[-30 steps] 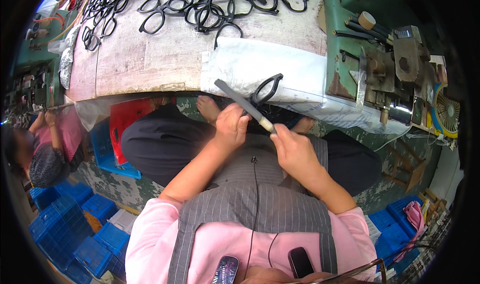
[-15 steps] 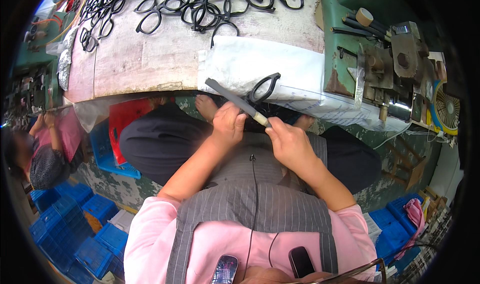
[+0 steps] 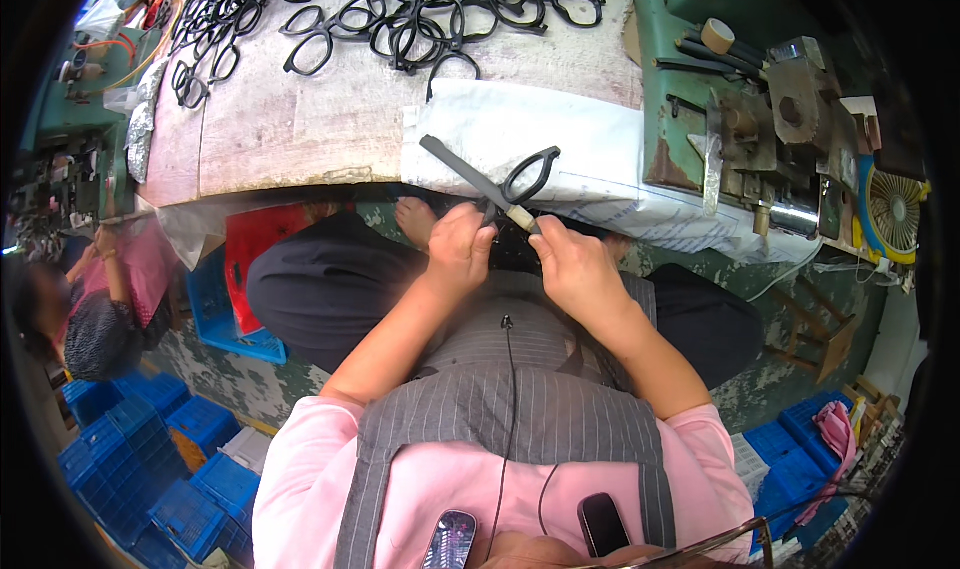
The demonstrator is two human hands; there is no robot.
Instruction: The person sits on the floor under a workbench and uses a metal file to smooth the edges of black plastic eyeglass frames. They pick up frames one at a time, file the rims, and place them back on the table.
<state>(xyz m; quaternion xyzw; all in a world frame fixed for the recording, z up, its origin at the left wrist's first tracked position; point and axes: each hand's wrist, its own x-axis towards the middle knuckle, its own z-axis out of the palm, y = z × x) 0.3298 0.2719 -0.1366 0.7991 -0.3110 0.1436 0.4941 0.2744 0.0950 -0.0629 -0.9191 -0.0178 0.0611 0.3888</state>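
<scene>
My left hand (image 3: 460,246) is closed on a black eyeglass frame (image 3: 546,176), pinched between thumb and fingers. One rim of the frame stands up past the table's front edge; the part by my fingers is mostly hidden. My right hand (image 3: 582,267) grips the pale handle of a flat grey file (image 3: 458,166). The file slants away to the left, across the eyeglass frame, its far end over the white sheet (image 3: 590,134). Exactly where file and frame touch, I cannot tell.
Black eyeglass frames (image 3: 415,41) lie heaped at the back of the table (image 3: 290,139). A green machine with a metal vise (image 3: 790,109) stands right, by a yellow-and-blue fan (image 3: 890,209). Blue crates (image 3: 120,439) are stacked lower left. A person in pink (image 3: 145,274) sits far left.
The file has slid forward along its length, away from me, and slants a little more steeply. My left hand keeps its hold on the eyeglass frame in nearly the same place.
</scene>
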